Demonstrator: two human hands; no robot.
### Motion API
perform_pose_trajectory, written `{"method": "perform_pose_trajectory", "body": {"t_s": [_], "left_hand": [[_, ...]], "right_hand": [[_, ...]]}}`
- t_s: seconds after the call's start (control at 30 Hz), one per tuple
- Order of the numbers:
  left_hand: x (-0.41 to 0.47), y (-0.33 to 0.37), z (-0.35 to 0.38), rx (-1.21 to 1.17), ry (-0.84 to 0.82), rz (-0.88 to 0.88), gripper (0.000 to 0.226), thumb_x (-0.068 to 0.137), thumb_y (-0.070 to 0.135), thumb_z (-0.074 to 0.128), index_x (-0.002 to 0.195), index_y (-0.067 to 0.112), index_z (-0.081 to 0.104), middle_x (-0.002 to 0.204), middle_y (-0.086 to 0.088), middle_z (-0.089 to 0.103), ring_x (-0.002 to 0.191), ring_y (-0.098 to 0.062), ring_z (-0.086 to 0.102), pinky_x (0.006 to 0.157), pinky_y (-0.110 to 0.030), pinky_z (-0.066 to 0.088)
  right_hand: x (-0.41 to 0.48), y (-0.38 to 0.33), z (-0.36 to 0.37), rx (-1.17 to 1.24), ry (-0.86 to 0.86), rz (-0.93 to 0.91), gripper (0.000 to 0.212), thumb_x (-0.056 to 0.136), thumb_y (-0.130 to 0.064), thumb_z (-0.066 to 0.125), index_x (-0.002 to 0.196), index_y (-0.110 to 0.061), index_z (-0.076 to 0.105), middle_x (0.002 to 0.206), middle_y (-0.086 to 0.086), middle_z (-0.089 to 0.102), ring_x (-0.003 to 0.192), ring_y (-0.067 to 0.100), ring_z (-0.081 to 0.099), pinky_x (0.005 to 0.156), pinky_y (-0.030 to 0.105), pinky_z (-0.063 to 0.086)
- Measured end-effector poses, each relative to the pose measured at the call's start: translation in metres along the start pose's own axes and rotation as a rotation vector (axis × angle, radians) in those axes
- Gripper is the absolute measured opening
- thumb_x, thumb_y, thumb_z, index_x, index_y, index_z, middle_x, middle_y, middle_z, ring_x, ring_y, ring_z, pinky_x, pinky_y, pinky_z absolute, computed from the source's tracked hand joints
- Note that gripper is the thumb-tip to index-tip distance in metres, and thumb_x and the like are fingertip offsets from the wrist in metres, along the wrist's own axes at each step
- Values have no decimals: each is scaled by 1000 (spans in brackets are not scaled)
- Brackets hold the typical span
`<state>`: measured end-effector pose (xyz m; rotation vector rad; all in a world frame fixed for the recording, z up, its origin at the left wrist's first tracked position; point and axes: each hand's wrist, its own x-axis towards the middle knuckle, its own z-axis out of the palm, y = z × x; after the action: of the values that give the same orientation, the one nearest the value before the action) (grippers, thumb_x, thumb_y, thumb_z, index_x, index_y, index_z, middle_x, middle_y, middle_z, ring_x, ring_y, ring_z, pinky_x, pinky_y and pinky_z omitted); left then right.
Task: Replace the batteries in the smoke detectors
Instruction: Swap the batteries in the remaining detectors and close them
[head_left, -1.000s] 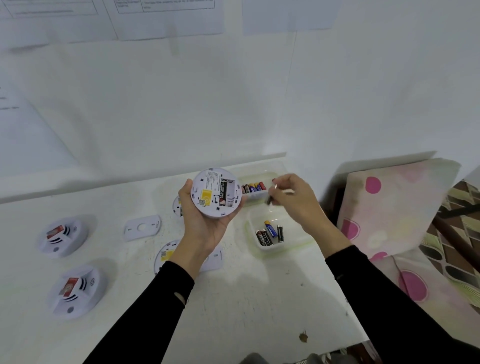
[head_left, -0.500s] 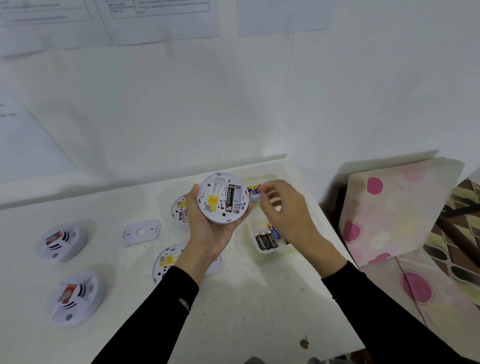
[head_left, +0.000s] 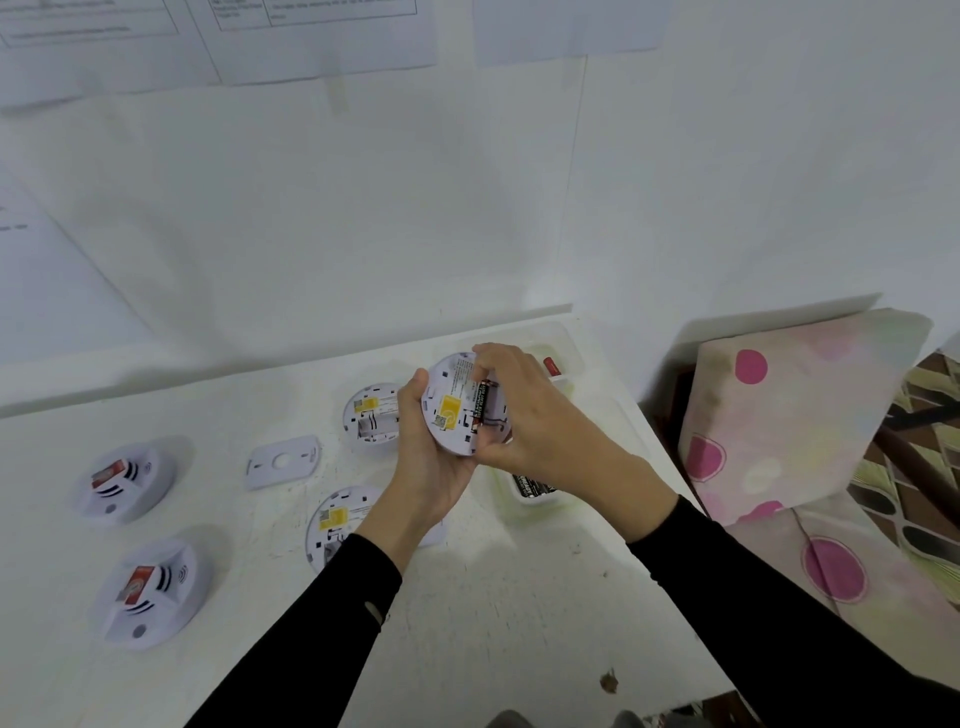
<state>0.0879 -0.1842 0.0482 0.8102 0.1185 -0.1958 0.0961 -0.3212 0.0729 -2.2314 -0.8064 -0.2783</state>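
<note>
tray battery (head_left: 531, 487): perhaps "READY" | detector (head_left: 442, 378) yellow label (head_left: 450, 410): unreadable | wall sheets (head_left: 322, 31): blurred

Soft, even, slightly cool light filled the scene, so the white table (head_left: 519, 597) and wall (head_left: 363, 208) looked pale and flat. Faint shadows lay just right of the smoke detectors (head_left: 122, 480) on the left and behind the cushion (head_left: 789, 410) at the right. The wide lens bent lines near the edges, and the far papers (head_left: 311, 36) blurred beyond reading.
</note>
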Motion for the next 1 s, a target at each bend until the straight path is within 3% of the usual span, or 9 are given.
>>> {"method": "perform_pose_trajectory", "body": {"t_s": [0.1,0.23,0.33,0.43,0.5,0.6,0.67,0.8,1.0], "left_hand": [[1,-2,0,7,11,5,56,94,52,37,120,9,62,103,-9,73,94,-19,70,73,-31,59],[-1,-2,-3,-65,16,-32,61,90,55,42,125,9,60,111,-14,69,99,-25,68,77,-36,59],[0,-3,-6,-143,27,-92,66,91,60,40,124,10,67,123,-14,67,110,-27,65,102,-39,48],[1,-2,-6,-222,36,-119,67,92,61,37,113,8,73,117,-15,68,95,-24,69,79,-32,56],[3,-3,-8,-259,70,-106,67,91,60,41,124,7,64,120,-20,65,94,-30,68,70,-36,59],[5,0,-15,-272,110,-93,69,91,59,44,137,9,53,131,-25,60,116,-43,60,82,-49,57],[5,5,-21,-291,111,-88,68,92,59,45,139,10,52,133,-25,59,122,-44,55,84,-52,57],[-1,22,-39,-289,131,-64,69,91,60,45,136,9,54,128,-24,62,114,-43,61,84,-52,57],[-22,54,-77,-393,130,-57,73,85,53,51,140,5,49,138,-28,52,124,-45,52,93,-52,53]], "right_hand": [[-1,1,3,16,56,-5,59,70,-20,68,120,-10,40,124,9,49,110,26,48,90,39,47],[-7,4,0,97,-3,32,62,73,-34,55,131,-15,43,138,5,45,126,19,43,104,31,41],[-14,12,8,10,-14,-93,41,89,-24,55,129,-16,59,152,12,34,143,23,30,116,42,30],[-23,17,17,39,117,-193,27,96,-12,56,121,-9,65,148,14,41,141,23,35,115,47,31],[-25,8,16,271,270,-17,25,96,-11,56,118,-7,65,139,9,54,132,15,49,109,33,40],[-21,4,6,682,521,432,16,96,-15,56,109,-12,66,108,6,70,100,17,67,84,26,54],[-21,23,-1,485,386,657,13,95,-21,60,101,-16,69,95,6,72,81,20,70,70,20,56],[-29,48,6,27,-149,839,23,85,-28,68,105,-18,64,87,4,70,71,17,65,70,27,53],[-20,34,26,-366,-169,795,20,93,-33,56,93,-14,61,97,4,66,90,24,61,71,30,43]]}}
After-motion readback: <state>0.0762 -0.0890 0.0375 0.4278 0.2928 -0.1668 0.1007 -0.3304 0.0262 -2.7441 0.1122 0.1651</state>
